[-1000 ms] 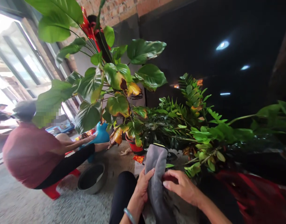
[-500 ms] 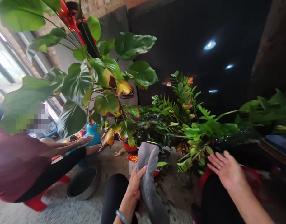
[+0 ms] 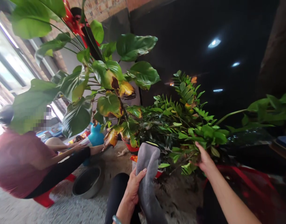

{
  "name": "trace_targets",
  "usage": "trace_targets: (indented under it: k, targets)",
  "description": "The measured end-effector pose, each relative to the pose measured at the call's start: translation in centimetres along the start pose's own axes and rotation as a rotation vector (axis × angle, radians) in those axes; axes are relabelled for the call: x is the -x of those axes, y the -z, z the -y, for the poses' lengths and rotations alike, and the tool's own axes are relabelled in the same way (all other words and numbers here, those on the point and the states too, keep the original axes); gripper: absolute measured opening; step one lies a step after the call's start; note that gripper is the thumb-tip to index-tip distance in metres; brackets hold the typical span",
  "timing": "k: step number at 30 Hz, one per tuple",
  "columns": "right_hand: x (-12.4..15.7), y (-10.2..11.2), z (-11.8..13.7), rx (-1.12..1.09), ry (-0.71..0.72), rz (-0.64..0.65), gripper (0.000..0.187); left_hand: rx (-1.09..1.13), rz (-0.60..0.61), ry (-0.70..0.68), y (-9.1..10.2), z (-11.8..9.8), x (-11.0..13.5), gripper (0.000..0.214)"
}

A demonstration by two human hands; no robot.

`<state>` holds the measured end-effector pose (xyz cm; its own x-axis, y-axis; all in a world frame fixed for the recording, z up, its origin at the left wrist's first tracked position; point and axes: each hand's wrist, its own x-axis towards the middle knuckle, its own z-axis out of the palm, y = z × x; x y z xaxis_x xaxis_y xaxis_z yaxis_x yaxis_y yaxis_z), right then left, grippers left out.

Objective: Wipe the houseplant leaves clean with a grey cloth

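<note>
My left hand [image 3: 133, 187] is closed on a grey cloth [image 3: 147, 174] that hangs down over my knee. My right hand [image 3: 204, 159] reaches forward into a low bushy plant [image 3: 187, 124] with small glossy leaflets. Its fingers curl around a leafy stem, partly hidden by the leaves. Left of that plant stands a tall plant [image 3: 105, 77] with big leaves, some yellow and brown, in a red pot [image 3: 131, 148].
Another person in a dark red top [image 3: 19, 161] sits at the left on a red stool, arms stretched toward a blue pot [image 3: 95, 137]. A grey metal bowl [image 3: 88, 183] lies on the gravelly floor. A dark wall is behind the plants, windows at the left.
My right hand let go of the cloth, swung out to the right, then reached forward into the bushy plant and closed on a stem. My left hand kept the cloth.
</note>
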<state>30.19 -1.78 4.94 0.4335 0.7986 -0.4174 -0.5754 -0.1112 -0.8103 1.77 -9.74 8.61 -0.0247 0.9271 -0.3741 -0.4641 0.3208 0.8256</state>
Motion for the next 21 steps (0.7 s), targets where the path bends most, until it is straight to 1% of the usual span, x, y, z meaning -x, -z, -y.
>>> trace_targets:
  k: [2,4,7,9,12,14,16,18,19,21]
  targets:
    - [0.4,-0.6,-0.7,-0.03,-0.073,0.051,0.025,-0.018,-0.007,-0.003,0.2,0.0,0.1,0.059]
    - [0.5,-1.3,-1.0,-0.063,-0.118,0.102,0.021,-0.035,-0.01,-0.002,0.1,-0.1,0.3,0.06]
    - [0.2,-2.4,-1.1,-0.073,-0.141,0.106,0.018,-0.055,0.009,-0.034,-0.8,-0.9,0.8,0.061]
    - [0.0,-2.7,-1.4,-0.08,-0.153,0.093,0.016,-0.078,0.048,-0.096,-1.9,-2.1,1.1,0.06]
    - [-0.2,-2.8,-1.8,-0.092,-0.163,0.078,0.015,-0.123,0.137,-0.215,-4.3,-4.0,1.2,0.059]
    - [-0.2,-2.7,-1.9,-0.101,-0.163,0.077,0.014,-0.155,0.214,-0.256,-5.8,-4.4,0.8,0.06]
    - [-0.1,-2.5,-1.9,-0.111,-0.158,0.083,0.013,-0.19,0.316,-0.223,-6.7,-3.6,0.3,0.062]
    - [0.0,-2.3,-1.9,-0.121,-0.155,0.095,0.011,-0.244,0.41,-0.131,-7.0,-2.1,-0.2,0.062]
    - [0.1,-2.2,-1.9,-0.124,-0.155,0.104,0.01,-0.273,0.438,-0.078,-6.9,-1.4,-0.5,0.061]
    - [0.1,-2.0,-1.9,-0.129,-0.156,0.122,0.01,-0.316,0.454,0.0,-6.5,-0.4,-0.7,0.059]
